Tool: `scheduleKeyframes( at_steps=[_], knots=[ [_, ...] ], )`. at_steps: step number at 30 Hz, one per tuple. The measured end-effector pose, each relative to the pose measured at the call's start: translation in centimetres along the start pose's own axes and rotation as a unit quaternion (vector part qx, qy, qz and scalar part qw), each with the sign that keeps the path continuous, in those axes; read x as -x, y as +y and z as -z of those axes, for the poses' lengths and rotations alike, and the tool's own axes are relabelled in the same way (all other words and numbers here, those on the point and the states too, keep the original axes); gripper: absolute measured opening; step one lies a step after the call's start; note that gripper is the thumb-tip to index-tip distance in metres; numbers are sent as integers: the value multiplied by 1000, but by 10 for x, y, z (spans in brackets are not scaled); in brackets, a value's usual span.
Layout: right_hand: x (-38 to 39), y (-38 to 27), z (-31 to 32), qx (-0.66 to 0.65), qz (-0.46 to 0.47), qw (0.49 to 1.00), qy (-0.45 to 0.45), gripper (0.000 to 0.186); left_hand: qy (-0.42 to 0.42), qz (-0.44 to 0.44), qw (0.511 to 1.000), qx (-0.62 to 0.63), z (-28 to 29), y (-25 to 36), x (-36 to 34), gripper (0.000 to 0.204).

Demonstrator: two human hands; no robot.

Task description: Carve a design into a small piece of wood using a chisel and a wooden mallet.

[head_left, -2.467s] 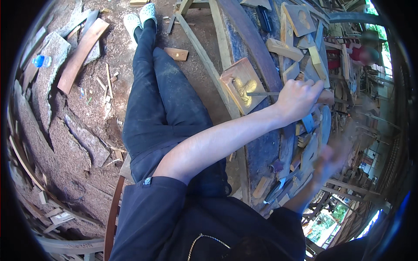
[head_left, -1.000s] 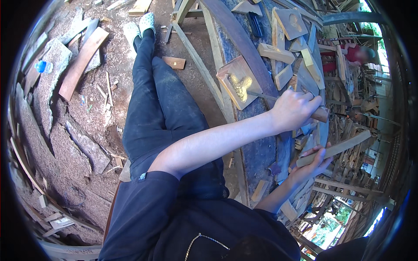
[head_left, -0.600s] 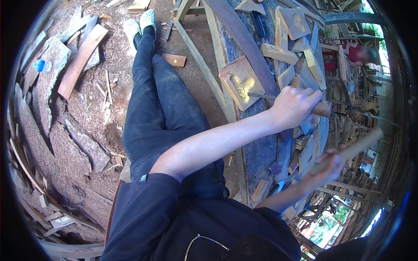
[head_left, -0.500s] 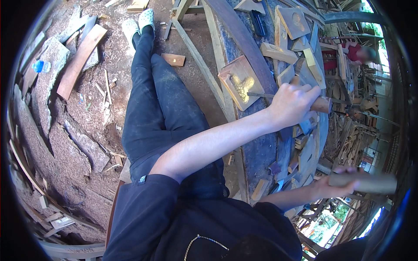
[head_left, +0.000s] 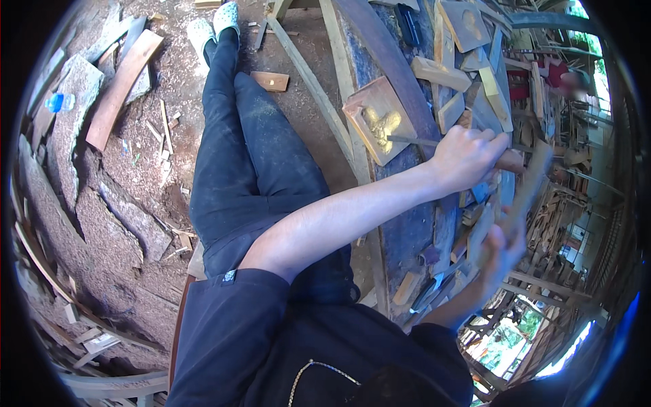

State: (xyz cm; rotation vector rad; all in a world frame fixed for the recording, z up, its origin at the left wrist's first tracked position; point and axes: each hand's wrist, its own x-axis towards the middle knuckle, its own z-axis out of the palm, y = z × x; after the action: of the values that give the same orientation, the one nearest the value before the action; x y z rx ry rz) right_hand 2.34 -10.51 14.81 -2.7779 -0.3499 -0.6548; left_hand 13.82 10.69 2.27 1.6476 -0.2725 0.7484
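My left hand (head_left: 468,159) is closed around the wooden handle of a chisel (head_left: 413,141). The chisel's metal blade points left, its tip resting in the pale yellow carved hollow of a square wooden block (head_left: 400,108). That block lies tilted on the workbench (head_left: 407,224). In my right hand (head_left: 503,249), somewhat blurred, is a wooden mallet (head_left: 532,180) shaped like a thick club. The mallet's upper part is close to the butt of the chisel handle; whether they touch I cannot tell.
A long dark curved board (head_left: 386,51) runs along the bench behind the block. Offcuts and another hollowed block (head_left: 464,26) lie farther back. Planks (head_left: 125,91) and bark slabs cover the ground at left, with a bottle (head_left: 60,102). Another person (head_left: 561,78) is at far right.
My right hand has swung the mallet leftward and up, from the far right to beside the chisel's butt. The left hand keeps its grip on the chisel, with the tip still in the hollow.
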Motion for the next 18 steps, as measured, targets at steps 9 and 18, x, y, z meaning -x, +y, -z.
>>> scheduleKeyframes(
  at_steps=[9, 18],
  knots=[
    [-12, 7, 8, -237, -63, 969, -24, 66, 48, -35, 998, 17, 16, 9, 14, 41],
    [-12, -9, 12, -65, -138, 987, -43, 58, 46, -28, 998, 33, 23, 9, 13, 39]
  ],
)
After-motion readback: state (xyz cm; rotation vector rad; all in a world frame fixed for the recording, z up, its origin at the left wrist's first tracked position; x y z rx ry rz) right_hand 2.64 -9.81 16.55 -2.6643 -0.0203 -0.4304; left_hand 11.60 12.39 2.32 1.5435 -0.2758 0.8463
